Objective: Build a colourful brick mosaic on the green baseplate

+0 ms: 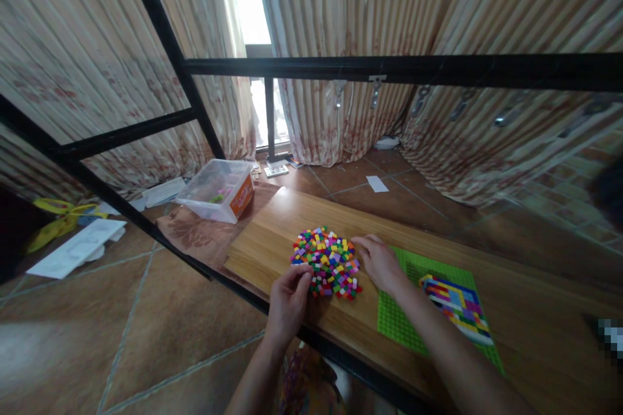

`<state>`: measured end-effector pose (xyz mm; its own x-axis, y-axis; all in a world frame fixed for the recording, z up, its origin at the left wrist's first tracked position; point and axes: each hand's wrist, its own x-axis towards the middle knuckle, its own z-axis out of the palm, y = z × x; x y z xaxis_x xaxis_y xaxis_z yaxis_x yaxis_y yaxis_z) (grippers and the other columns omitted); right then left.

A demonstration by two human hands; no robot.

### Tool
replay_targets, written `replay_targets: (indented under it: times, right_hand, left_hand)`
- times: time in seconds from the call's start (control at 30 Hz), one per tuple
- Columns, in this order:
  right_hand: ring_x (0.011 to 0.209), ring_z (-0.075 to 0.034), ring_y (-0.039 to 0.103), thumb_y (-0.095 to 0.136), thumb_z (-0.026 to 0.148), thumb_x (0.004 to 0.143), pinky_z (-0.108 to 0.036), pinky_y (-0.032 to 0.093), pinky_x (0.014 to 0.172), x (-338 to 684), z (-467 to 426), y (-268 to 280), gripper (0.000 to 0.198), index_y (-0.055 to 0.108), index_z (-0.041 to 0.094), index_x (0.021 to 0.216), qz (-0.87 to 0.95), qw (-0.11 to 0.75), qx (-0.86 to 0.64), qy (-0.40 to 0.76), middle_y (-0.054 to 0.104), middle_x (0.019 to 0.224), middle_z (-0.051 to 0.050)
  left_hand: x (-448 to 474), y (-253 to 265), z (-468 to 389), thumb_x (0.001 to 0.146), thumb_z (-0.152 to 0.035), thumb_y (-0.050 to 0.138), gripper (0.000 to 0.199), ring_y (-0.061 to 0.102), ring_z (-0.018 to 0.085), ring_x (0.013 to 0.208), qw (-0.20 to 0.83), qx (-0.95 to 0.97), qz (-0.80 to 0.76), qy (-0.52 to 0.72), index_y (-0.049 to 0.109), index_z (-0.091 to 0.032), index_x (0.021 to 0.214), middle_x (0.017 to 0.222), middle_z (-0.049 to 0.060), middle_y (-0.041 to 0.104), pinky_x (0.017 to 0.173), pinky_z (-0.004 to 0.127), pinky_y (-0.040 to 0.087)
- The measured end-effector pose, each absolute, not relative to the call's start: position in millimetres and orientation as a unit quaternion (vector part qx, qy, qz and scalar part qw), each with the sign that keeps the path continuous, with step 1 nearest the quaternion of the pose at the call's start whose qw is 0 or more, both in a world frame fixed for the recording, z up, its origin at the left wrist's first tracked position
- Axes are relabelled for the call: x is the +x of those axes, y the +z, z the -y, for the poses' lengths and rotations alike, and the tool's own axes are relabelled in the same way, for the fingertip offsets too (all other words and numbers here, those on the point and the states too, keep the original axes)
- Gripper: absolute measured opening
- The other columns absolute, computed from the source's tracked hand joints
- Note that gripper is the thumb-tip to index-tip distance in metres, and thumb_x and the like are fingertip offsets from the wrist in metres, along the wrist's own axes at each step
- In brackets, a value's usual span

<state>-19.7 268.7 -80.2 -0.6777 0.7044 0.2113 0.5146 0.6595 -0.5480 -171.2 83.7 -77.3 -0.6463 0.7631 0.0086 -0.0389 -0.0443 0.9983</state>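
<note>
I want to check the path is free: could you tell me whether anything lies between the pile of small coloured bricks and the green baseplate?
Only the right hand: it rests on the wooden tabletop between the brick pile and the green baseplate. The left hand touches the pile's near edge.

The floor [146,337] consists of reddish-brown tiles with pale grout lines, and striped, patterned curtains [370,6] cover the walls from ceiling to floor, parted at one narrow window [250,0] that admits bright daylight. A black metal frame [389,68] with horizontal and diagonal bars crosses the foreground, and a wooden tabletop [272,233] stands below it over a brown patterned cloth [195,233]. On the floor near the curtains lie a clear plastic box [217,191] with an orange label, loose white papers [78,246], a yellow item [58,217] and a small white slip [377,183].
</note>
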Motion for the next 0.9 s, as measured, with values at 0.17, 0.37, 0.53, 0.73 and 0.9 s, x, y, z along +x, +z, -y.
replay_targets:
  times: [0.17, 0.37, 0.53, 0.73, 0.9]
  right_hand:
    - [0.092, -0.019, 0.061, 0.049, 0.015, 0.088, -0.031, 0.046, 0.085, -32.7, -284.3, -77.4, 0.031, 0.073, 0.023, 0.106, 0.912, 0.144, -0.306, 0.232, 0.064, 0.100, -0.007]
    - [0.088, -0.019, 0.061, 0.055, 0.018, 0.086, -0.030, 0.044, 0.081, -32.8, -283.4, -74.2, 0.018, 0.072, 0.019, 0.088, 0.903, 0.154, -0.327, 0.234, 0.064, 0.094, -0.007]
    - [0.079, -0.019, 0.060, 0.054, 0.025, 0.087, -0.032, 0.045, 0.075, -12.3, -263.6, -57.1, 0.016, 0.068, 0.018, 0.088, 0.861, 0.227, -0.373, 0.263, 0.066, 0.088, -0.006]
    - [0.075, -0.018, 0.061, 0.060, 0.042, 0.086, -0.031, 0.048, 0.071, 38.4, -207.2, -31.8, 0.023, 0.066, 0.022, 0.096, 0.748, 0.372, -0.409, 0.367, 0.068, 0.086, -0.003]
    - [0.074, -0.019, 0.063, 0.059, 0.040, 0.086, -0.032, 0.051, 0.069, 77.4, -194.7, -34.2, 0.020, 0.064, 0.022, 0.093, 0.698, 0.394, -0.445, 0.398, 0.067, 0.083, -0.004]
  left_hand:
    - [-176.3, -78.8, -79.5, 0.080, -0.036, 0.068, 0.021, 0.067, 0.019, 0.087, 0.303, 0.288, -0.622, 0.662, 0.074, -0.018, 0.090, 0.091, 0.005, 0.074, 0.080, 0.027, 0.053]
    - [-176.1, -72.2, -78.4, 0.078, -0.036, 0.069, 0.023, 0.066, 0.019, 0.083, 0.303, 0.278, -0.628, 0.661, 0.074, -0.016, 0.087, 0.087, 0.005, 0.073, 0.078, 0.027, 0.052]
    - [-156.5, -56.3, -92.0, 0.080, -0.035, 0.068, 0.024, 0.063, 0.017, 0.080, 0.313, 0.299, -0.613, 0.661, 0.072, -0.015, 0.091, 0.086, 0.005, 0.071, 0.075, 0.025, 0.051]
    - [-91.7, -32.2, -138.9, 0.080, -0.035, 0.066, 0.026, 0.058, 0.013, 0.070, 0.477, 0.343, -0.507, 0.631, 0.068, -0.014, 0.095, 0.080, 0.004, 0.066, 0.067, 0.023, 0.049]
    - [-46.7, -27.9, -167.6, 0.076, -0.030, 0.067, 0.018, 0.051, 0.009, 0.059, 0.556, 0.331, -0.483, 0.590, 0.069, -0.012, 0.078, 0.067, 0.001, 0.062, 0.058, 0.020, 0.042]
